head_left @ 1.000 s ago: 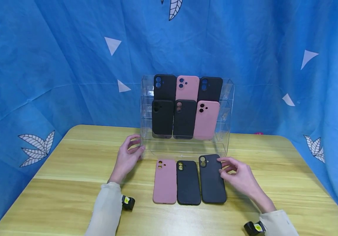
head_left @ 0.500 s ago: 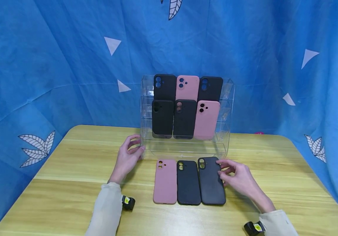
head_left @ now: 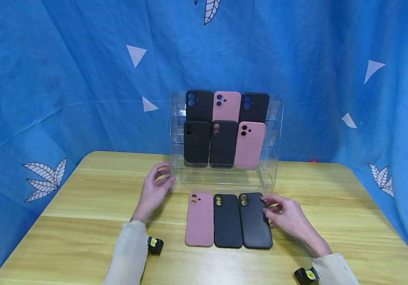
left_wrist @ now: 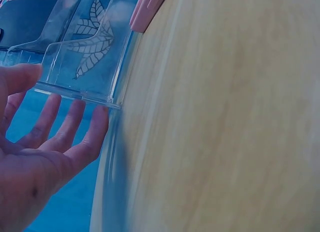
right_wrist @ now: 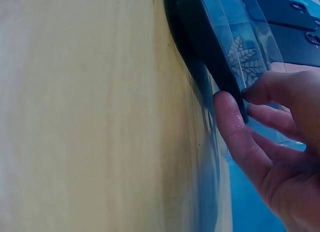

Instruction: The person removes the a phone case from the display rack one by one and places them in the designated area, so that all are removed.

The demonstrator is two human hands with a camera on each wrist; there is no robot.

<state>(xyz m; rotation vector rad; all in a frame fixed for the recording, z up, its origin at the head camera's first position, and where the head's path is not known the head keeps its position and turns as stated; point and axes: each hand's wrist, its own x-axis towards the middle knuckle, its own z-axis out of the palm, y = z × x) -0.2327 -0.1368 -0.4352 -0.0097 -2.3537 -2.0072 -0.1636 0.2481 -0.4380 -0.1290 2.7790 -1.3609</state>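
Observation:
My right hand (head_left: 286, 213) pinches the right edge of a black phone case (head_left: 255, 221), thumb on one side and fingertips on the other. In the right wrist view that black case (right_wrist: 210, 46) shows edge-on, very close to the table top. Beside it lie another black case (head_left: 227, 221) and a pink case (head_left: 199, 219), side by side. My left hand (head_left: 155, 190) holds the lower left side of a clear acrylic display rack (head_left: 222, 180). Seen from the left wrist, the thumb lies over the rack's front and the fingertips touch its side wall (left_wrist: 90, 56).
Two rows of cases stand in the rack: black (head_left: 199, 105), pink (head_left: 226, 106) and black (head_left: 254, 107) above; black (head_left: 197, 144), black (head_left: 223, 144) and pink (head_left: 250, 144) below. A blue patterned curtain (head_left: 82, 79) hangs behind the wooden table (head_left: 82, 198).
The black case in my right hand has come down and slightly toward me, into line with the other two cases. My right hand moved slightly with it. My left hand has not moved.

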